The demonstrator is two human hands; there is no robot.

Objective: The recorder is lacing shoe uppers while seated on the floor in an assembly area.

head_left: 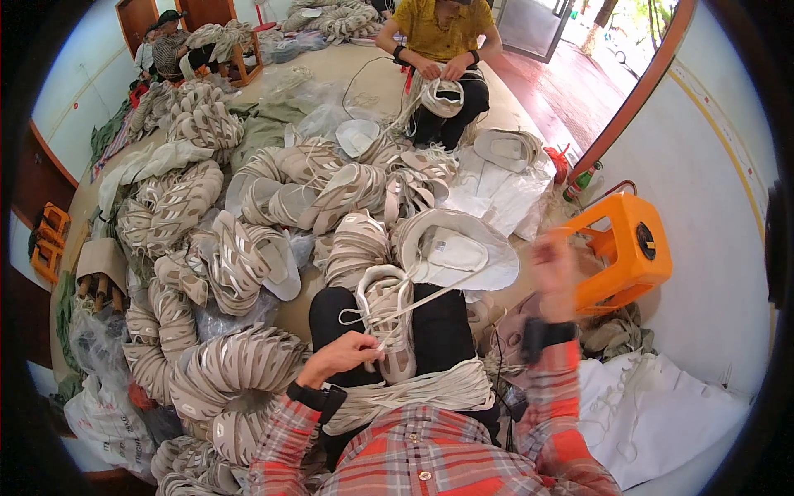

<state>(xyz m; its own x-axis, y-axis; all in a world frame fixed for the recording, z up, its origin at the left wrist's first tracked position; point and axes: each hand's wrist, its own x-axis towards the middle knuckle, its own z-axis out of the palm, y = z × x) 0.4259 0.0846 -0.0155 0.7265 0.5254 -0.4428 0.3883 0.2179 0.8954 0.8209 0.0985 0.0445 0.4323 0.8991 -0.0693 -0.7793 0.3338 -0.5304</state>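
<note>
A beige and white shoe upper [387, 302] rests on my lap, its opening toward the far side and a loop of lace sticking out at its left. My left hand [346, 354] is closed at the near left side of the upper, fingertips pinching a pale shoelace [430, 301]. From the upper, lace stretches in a straight line up and right toward my right hand [554, 269]. That hand is raised beside the orange stool and smeared by motion, so its fingers cannot be made out. Across my lap lies a bundle of pale shoelaces [413, 395].
Stacked shoe uppers [236, 364] lie in curved rows to the left and ahead. A large white-lined piece [455, 248] sits just beyond my knees. An orange stool [616, 252] stands at the right, above white sheeting [653, 413]. Opposite, a person in yellow [438, 37] handles another upper.
</note>
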